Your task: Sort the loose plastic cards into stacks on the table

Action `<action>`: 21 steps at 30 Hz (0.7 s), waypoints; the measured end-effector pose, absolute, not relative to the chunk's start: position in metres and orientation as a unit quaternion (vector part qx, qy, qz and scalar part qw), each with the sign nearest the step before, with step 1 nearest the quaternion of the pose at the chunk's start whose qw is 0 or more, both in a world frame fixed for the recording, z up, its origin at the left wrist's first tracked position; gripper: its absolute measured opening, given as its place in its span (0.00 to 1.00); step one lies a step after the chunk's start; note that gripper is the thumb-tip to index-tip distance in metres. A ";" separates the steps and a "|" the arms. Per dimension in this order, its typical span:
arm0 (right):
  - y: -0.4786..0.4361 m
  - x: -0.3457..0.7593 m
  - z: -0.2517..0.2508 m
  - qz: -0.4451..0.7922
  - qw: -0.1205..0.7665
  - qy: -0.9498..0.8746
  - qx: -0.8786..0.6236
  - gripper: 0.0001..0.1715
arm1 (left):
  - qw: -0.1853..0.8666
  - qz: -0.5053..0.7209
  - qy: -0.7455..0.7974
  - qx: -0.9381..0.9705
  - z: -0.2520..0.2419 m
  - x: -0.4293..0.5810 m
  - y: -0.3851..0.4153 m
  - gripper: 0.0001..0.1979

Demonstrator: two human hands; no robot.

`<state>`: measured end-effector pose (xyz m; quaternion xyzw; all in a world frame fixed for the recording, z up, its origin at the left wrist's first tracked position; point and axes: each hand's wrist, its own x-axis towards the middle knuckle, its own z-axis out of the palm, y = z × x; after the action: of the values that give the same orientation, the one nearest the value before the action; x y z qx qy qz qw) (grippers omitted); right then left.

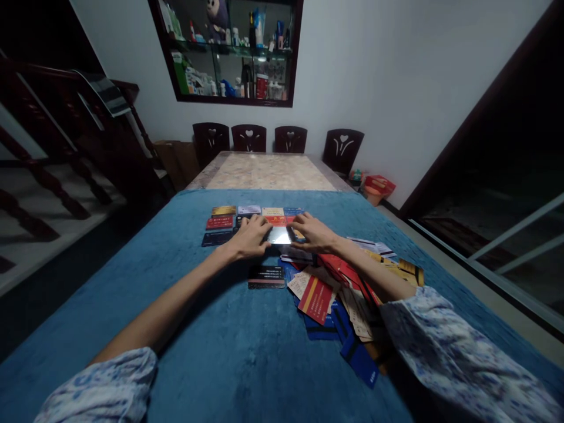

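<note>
- Nearest the camera: crumpled, flower-printed sleeves (467,352).
- A glossy, rectangular card (279,236) lies midway between the table's (268,170) side edges, long axis parallel to its far edge.
- Left hand (253,236) at its left end, right hand (311,232) at its right, neither clearly nearer; fingers bent, whether pinching I cannot tell.
- Smooth cards in rows (220,222) alongside; a jumbled pile (315,296) toward the right edge.
- Beneath, soft-looking blue cloth (211,341).
</note>
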<state>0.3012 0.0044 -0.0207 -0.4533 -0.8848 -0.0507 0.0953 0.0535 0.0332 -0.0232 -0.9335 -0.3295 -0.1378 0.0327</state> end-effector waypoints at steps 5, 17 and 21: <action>0.021 0.286 -0.012 -0.040 0.086 -0.881 -0.464 0.21 | 0.040 -0.138 -0.336 -0.931 -0.019 0.042 0.049 0.18; 0.057 0.248 0.014 -0.037 0.020 -0.870 -0.491 0.22 | 0.053 -0.064 -0.417 -0.905 0.001 0.026 0.077 0.23; 0.070 0.240 0.017 -0.031 0.015 -0.865 -0.501 0.21 | 0.047 -0.046 -0.441 -0.895 0.007 0.024 0.088 0.22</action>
<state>0.2398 0.0695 0.0171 -0.5010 -0.8648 -0.0309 0.0150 0.0238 0.0876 0.0070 -0.8950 -0.4410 -0.0462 0.0475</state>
